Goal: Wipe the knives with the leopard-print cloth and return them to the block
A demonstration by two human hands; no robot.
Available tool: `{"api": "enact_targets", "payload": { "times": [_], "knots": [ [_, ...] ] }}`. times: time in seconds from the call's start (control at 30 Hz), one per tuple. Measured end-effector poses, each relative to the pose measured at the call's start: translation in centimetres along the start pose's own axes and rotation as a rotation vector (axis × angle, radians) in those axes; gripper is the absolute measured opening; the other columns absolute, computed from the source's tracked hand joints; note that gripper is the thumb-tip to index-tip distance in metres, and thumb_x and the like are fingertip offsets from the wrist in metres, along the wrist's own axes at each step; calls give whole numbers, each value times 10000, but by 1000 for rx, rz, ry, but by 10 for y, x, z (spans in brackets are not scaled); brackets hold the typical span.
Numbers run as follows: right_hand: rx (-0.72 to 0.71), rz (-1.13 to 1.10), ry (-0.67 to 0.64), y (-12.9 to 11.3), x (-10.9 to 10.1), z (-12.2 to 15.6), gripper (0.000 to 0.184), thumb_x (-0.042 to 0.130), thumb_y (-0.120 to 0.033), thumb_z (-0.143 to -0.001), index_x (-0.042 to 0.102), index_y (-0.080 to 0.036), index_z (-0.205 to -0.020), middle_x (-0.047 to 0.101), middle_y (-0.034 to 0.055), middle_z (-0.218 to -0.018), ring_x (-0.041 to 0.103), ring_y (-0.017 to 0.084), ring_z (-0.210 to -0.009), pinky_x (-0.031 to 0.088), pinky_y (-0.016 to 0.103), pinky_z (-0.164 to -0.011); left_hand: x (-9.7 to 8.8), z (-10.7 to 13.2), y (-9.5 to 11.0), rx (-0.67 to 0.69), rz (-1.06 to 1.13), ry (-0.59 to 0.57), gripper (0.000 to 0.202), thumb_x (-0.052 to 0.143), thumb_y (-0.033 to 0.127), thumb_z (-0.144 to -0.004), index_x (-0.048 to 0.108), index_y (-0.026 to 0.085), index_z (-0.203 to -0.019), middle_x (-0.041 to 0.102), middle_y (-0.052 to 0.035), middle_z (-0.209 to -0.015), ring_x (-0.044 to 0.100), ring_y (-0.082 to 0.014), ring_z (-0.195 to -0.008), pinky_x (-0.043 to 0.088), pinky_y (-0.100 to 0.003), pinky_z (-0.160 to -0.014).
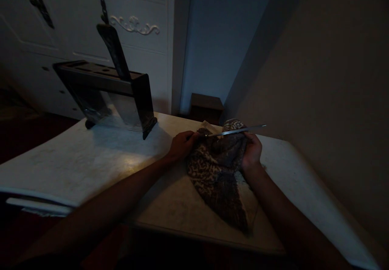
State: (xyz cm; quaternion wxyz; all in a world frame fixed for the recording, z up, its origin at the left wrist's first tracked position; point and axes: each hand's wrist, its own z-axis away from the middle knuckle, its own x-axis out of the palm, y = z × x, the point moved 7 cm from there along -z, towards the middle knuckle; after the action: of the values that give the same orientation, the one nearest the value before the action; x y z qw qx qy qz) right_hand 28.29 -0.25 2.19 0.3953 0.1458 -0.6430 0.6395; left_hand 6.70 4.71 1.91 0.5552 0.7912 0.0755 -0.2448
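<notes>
A long thin knife (234,132) lies crosswise in front of me, its blade pointing right with the tip free past my right hand. My left hand (182,145) is closed at the knife's left end, where the handle is hidden, and is also against the cloth. A brown patterned cloth (209,173) hangs in folds from both hands, its lower corner near the table's front edge. Fingers of my right hand (253,150) are closed on the cloth's right side, just under the blade. Dim light hides the exact finger contact.
On the pale table (121,152), a dark-framed knife block (100,75) with clear sides stands at the left, a black-handled knife (114,49) upright in it. Behind are a white cabinet (146,63) and a brown box (206,104). A wall (328,79) rises at the right.
</notes>
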Motion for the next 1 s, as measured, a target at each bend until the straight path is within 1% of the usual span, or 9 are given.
{"api": "enact_targets", "payload": {
  "times": [0.17,0.3,0.4,0.5,0.6,0.7,0.8,0.93,1.0],
  "knots": [
    [137,25,-90,18,16,17,195,591,-320,-647,672,-206,-782,711,22,-714,690,270,-864,555,449,-822,10,0,-3,-34,121,-100,475,452,561,-837,622,146,-681,579,-8,-661,517,-139,-653,363,-232,-558],
    [208,67,-160,33,21,24,211,636,-335,-648,677,-216,-817,718,16,-734,687,282,-895,545,470,-839,16,0,-6,-118,278,-240,502,502,618,-786,581,144,-643,522,6,-593,440,-103,-545,311,-214,-483],
    [189,69,-203,35,28,29,217,642,-330,-656,669,-228,-845,714,7,-732,687,277,-895,537,477,-846,20,0,-9,-180,363,-334,518,563,648,-737,582,137,-655,515,9,-579,416,-85,-497,305,-207,-461],
    [168,37,-203,33,34,32,240,644,-323,-686,662,-237,-909,701,-10,-719,688,239,-829,543,437,-820,23,1,-10,-206,418,-370,522,597,647,-717,628,126,-730,578,-14,-636,474,-99,-524,352,-212,-481],
    [122,17,-131,29,33,31,259,687,-248,-667,652,-231,-923,659,-45,-647,653,165,-654,552,340,-723,23,1,-8,-178,388,-360,514,612,631,-710,658,121,-767,613,-22,-672,517,-113,-565,388,-216,-513],
    [56,1,-123,26,31,27,258,725,-208,-639,628,-224,-877,598,-78,-578,579,111,-528,516,262,-598,21,0,-5,-136,273,-315,497,597,614,-728,664,122,-733,607,-13,-642,515,-116,-564,369,-210,-497],
    [-8,4,-98,20,27,22,276,729,-162,-621,597,-225,-855,538,-104,-525,547,90,-491,480,232,-554,17,-2,0,-54,200,-255,449,581,563,-763,686,126,-769,649,-27,-707,568,-143,-652,411,-225,-558],
    [-53,27,-32,11,18,15,296,707,-138,-610,591,-224,-869,550,-103,-529,545,88,-497,464,230,-553,10,-3,5,26,142,-188,357,589,474,-784,700,137,-822,691,-51,-805,618,-181,-763,464,-272,-677],
    [-78,29,34,5,11,11,270,691,-139,-610,592,-223,-847,554,-102,-525,540,94,-493,465,240,-550,6,-4,7,59,122,-147,309,593,425,-797,698,138,-846,699,-60,-844,628,-191,-801,475,-296,-733]
  ]
}}
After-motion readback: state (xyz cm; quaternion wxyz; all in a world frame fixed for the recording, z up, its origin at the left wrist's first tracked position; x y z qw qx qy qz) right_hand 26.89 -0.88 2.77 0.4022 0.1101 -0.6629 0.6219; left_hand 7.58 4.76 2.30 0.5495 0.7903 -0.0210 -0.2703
